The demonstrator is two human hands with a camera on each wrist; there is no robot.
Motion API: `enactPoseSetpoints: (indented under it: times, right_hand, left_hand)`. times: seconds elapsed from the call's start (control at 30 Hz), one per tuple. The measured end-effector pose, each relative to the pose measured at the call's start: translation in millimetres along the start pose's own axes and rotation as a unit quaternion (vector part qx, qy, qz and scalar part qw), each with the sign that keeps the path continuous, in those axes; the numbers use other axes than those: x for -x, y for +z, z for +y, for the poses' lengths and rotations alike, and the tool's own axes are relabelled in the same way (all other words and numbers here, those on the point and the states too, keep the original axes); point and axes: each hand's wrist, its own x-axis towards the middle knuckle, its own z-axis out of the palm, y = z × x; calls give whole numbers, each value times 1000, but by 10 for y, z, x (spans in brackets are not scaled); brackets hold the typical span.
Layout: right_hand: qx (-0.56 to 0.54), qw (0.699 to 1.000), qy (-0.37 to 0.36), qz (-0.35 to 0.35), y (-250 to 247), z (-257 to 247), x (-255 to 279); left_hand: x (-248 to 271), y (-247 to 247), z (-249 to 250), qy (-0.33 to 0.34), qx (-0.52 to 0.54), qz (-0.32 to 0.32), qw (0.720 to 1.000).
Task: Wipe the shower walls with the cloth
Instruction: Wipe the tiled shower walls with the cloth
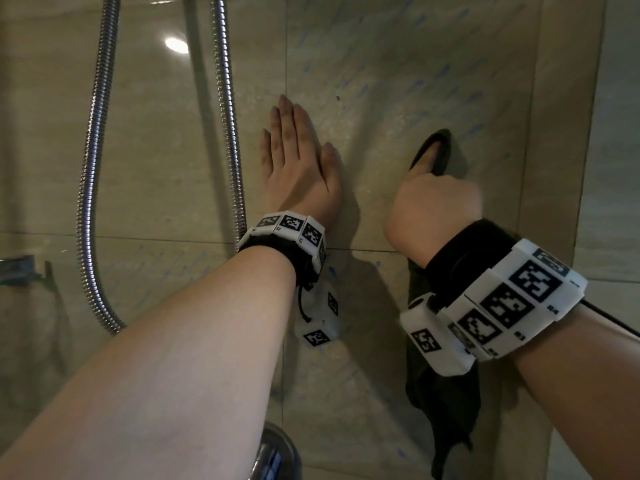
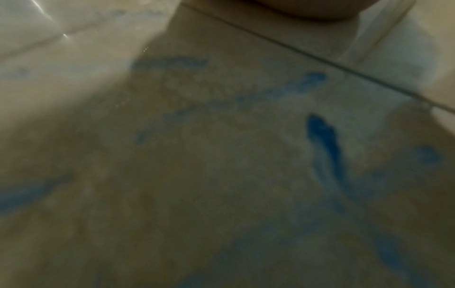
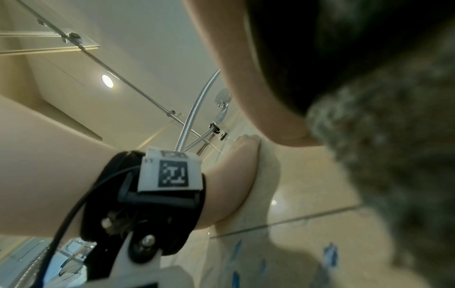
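1. Nearest the head camera: two forearms, each with one tagged wristband.
2. Right hand (image 1: 434,206) is fisted around the dark cloth (image 1: 445,386), pressing it to the shower wall (image 1: 398,64); the cloth's tail hangs down below the wrist.
3. Left hand (image 1: 298,157) lies flat on the tile, fingers straight, holding nothing, likely bracing.
4. Step: wiping in progress; blue streaks (image 2: 322,140) remain on the tiles.
5. Next move: probably sweep the cloth firmly over the streaks.
6. Count: one cloth, two hands, one looped shower hose (image 1: 93,161).
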Motion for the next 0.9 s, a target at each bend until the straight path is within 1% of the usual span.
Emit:
enactPoseSetpoints:
  times: [0.13,0.2,0.33,0.43,0.53,0.67,0.8,0.9]
  right_hand:
    - [33,999,1,-24,29,-24,41]
    - [47,998,-9,-32,80,-55,61]
    - [37,998,-16,-39,158,-120,96]
    - [12,999,-18,-27,166,-111,74]
    - [-25,1000,-5,-1,86,-57,21]
    - [-35,999,25,10,-51,77,-54]
    - [-26,998,51,-6,-102,125,-68]
    - [-13,998,51,-17,-54,81,-30]
  left_hand:
    - [-3,-1,7,-5,1,3,1000]
    - [-7,-1,8,-6,1,1,1000]
    - [-3,3,10,-7,-3,-3,1000]
    - [-1,10,7,-5,0,2,1000]
    - [-4,17,2,-3,2,4,1000]
    - [5,17,-4,0,4,7,1000]
    - [3,26,-16,3,1,10,1000]
    - [5,25,-10,1,-2,6,1000]
